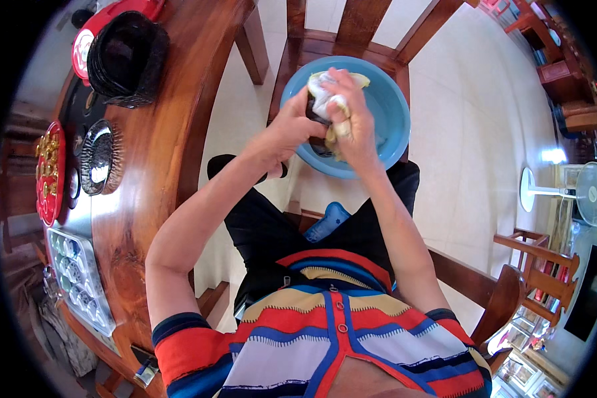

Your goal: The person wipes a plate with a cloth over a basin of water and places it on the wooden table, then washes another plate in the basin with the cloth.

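Over a blue plastic basin (390,112) on a wooden chair, both hands meet around a dark, glossy object (318,144), largely covered by fingers and cloth. My left hand (298,122) grips this object from its left side, thumb across the front. A white cloth with yellowish edges (323,97) is bunched in my right hand (350,112) and lies against the dark object. The basin's inside shows to the right of the hands. What exactly the dark object is cannot be told.
Left stands a wooden table (179,99) with stacked black baskets (129,59), an oval glass-like dish (97,156), a red tray of gold items (50,174) and a clear tray of cups (79,278). A white fan (527,189) stands right.
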A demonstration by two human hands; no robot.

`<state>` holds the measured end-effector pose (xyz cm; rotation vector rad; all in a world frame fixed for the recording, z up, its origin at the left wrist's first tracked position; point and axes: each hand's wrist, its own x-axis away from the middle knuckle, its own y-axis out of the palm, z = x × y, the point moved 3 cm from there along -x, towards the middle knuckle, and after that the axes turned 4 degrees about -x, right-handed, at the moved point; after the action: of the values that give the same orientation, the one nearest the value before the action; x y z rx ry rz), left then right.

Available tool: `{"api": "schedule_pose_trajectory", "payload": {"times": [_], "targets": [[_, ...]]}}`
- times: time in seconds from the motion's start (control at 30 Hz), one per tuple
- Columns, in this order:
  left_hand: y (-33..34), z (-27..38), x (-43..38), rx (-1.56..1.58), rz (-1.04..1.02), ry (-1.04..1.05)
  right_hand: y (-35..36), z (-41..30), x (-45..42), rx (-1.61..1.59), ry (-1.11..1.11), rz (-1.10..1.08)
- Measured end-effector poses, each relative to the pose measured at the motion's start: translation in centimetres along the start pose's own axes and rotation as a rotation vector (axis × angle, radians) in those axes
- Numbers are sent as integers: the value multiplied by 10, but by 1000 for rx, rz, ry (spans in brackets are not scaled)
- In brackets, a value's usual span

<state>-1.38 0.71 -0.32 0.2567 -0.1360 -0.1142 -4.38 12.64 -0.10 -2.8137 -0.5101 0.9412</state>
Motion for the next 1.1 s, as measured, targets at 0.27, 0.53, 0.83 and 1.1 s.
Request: {"api": "schedule_pose_trajectory", "payload": {"times": [0.27, 0.53, 0.83, 1.1], "targets": [[3, 7, 0, -49, -54, -13, -23, 23, -10, -131, 514, 244], [-7, -2, 0, -254, 24, -158, 2, 3, -7, 98, -53, 91], [-9, 18, -7, -92, -95, -33, -32, 59, 2, -293, 577, 370], [5, -1, -3, 79, -38, 19, -9, 79, 37, -1144, 961, 702]]}}
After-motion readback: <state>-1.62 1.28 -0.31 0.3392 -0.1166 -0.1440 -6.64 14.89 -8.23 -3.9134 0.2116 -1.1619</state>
